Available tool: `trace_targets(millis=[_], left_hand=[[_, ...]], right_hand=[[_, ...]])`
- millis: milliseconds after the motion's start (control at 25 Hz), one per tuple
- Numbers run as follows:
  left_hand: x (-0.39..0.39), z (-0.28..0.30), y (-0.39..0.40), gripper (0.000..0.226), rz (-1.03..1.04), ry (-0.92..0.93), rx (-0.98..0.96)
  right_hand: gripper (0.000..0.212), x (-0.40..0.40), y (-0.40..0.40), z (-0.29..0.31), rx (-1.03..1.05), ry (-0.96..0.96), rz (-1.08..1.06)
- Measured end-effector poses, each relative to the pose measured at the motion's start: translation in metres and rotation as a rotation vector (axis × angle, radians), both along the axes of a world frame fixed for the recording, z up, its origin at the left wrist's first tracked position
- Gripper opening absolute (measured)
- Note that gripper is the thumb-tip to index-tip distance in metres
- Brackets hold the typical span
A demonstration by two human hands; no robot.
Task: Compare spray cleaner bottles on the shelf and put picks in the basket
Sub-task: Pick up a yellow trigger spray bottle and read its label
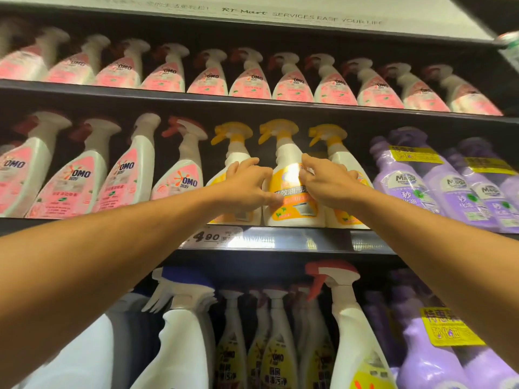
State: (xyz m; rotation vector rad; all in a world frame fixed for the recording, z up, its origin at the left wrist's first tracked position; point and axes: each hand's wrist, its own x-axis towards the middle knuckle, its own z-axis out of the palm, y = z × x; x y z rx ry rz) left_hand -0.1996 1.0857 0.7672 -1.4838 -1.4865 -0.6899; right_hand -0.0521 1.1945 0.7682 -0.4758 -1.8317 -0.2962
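Three white spray bottles with yellow triggers and orange labels stand side by side on the middle shelf (280, 240). My left hand (247, 186) curls round the left side of the middle orange-label bottle (292, 189), thumb on its label. From the right, my right hand (325, 183) grips the same bottle, fingertips on its shoulder. The left orange-label bottle (233, 153) and the right orange-label bottle (339, 155) stand partly hidden behind my hands. No basket is in view.
Pink-label OMO sprays (179, 181) fill the middle shelf's left and the top shelf (252, 80). Purple Magic bottles (407, 186) stand at the right. Below are white sprays with red (345, 313) and blue triggers, and more purple bottles. A price tag (210, 237) sits on the shelf edge.
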Motion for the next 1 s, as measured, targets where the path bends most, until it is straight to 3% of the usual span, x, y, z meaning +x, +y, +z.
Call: trace_targets(millis=[200, 360, 520, 680, 840, 920, 1000], left_hand=[[0.001, 0.002, -0.002, 0.037, -0.035, -0.053, 0.005], [0.001, -0.001, -0.005, 0.035, -0.168, -0.151, 0.016], [0.011, -0.004, -0.011, 0.031, -0.252, -0.220, 0.017], [0.021, -0.009, -0.020, 0.015, -0.503, -0.416, -0.057], [0.027, -0.020, -0.020, 0.049, -0.670, -0.568, 0.099], [0.035, -0.029, -0.021, 0.054, -0.748, -0.632, 0.174], [0.042, -0.037, -0.027, 0.054, -0.844, -0.743, 0.202]], right_hand=[[0.018, 0.002, -0.008, 0.005, 0.023, 0.004, 0.135], [0.019, 0.001, -0.014, 0.001, -0.053, 0.111, 0.301], [0.038, 0.005, -0.022, 0.000, -0.297, 0.272, 0.588], [0.043, 0.010, -0.029, -0.004, -0.484, 0.353, 0.780], [0.034, 0.010, -0.037, -0.013, -0.515, 0.468, 0.907], [0.025, 0.012, -0.042, -0.021, -0.542, 0.511, 0.940], [0.032, 0.014, -0.047, -0.030, -0.599, 0.508, 0.984]])
